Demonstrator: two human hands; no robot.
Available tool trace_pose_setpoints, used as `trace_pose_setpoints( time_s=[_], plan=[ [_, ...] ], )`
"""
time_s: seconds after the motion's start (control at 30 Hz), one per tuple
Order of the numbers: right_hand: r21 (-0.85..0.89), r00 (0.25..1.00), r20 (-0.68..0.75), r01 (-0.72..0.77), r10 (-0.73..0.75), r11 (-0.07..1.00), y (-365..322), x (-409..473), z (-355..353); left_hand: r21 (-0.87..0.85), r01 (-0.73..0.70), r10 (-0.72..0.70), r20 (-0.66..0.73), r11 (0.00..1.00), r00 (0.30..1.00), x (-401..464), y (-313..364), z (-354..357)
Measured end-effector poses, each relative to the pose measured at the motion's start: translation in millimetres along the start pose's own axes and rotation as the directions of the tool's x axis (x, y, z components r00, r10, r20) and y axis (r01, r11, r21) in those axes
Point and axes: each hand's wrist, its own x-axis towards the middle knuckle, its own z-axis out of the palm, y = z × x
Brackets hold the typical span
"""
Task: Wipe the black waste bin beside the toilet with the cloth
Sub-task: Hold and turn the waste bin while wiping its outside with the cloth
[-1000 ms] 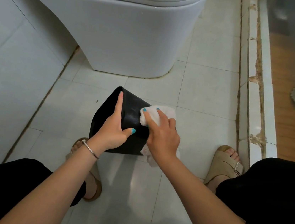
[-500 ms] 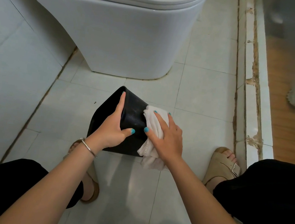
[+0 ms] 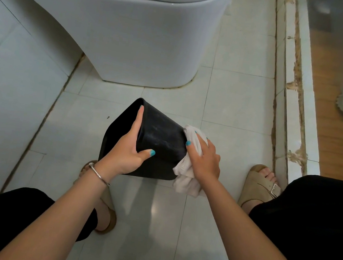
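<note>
Squat black plastic waste bin, tipped on its side above the pale tiled floor, just in front of the white ceramic toilet. The left hand grips the bin at its rim, index finger laid straight along the edge and thumb hooked over the near wall; the remaining fingers are hidden behind the rim. On the far side from this grip, the right hand presses a crumpled white cloth against the bin's closed end, fingers spread over the fabric, its loose tail hanging below the palm. Carried tilted by one hand, the bin is probably light and stiff, its smooth wall likely slippery under a wet wipe; the rim offers the surest purchase. The cloth is soft and conforms to the rounded corner.
</note>
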Motion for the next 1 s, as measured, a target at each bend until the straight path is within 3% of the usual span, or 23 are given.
trace_pose_setpoints(
  time_s=[0.2, 0.37, 0.53, 0.7, 0.87, 1.0],
  plan=[
    [0.009, 0.998, 0.032, -0.049, 0.049, 0.999, -21, 2, -1, 0.084, 0.006, -0.004, -0.027, 0.996, 1.0, -1, -5, 0],
    [-0.116, 0.994, 0.06, 0.097, -0.09, 0.989, -61, -6, 3, 0.086, 0.007, -0.004, -0.036, 0.996, 0.999, -3, -6, -1],
    [-0.049, 0.966, 0.1, 0.244, -0.239, 0.968, -106, -17, -6, 0.09, -0.065, 0.065, 0.008, 0.994, 0.998, -3, 9, 4],
    [-0.01, 0.951, 0.074, 0.302, -0.301, 0.953, -117, -27, -9, 0.121, -0.049, 0.041, 0.071, 0.991, 0.997, -5, 12, 8],
    [0.04, 0.974, 0.043, 0.221, -0.223, 0.974, -98, -12, -16, 0.126, -0.064, 0.051, 0.104, 0.99, 0.993, 1, 18, 12],
    [0.082, 0.998, 0.05, 0.023, -0.028, 0.996, -65, 7, -13, 0.146, -0.085, 0.07, 0.103, 0.986, 0.992, -1, 24, 9]
  ],
)
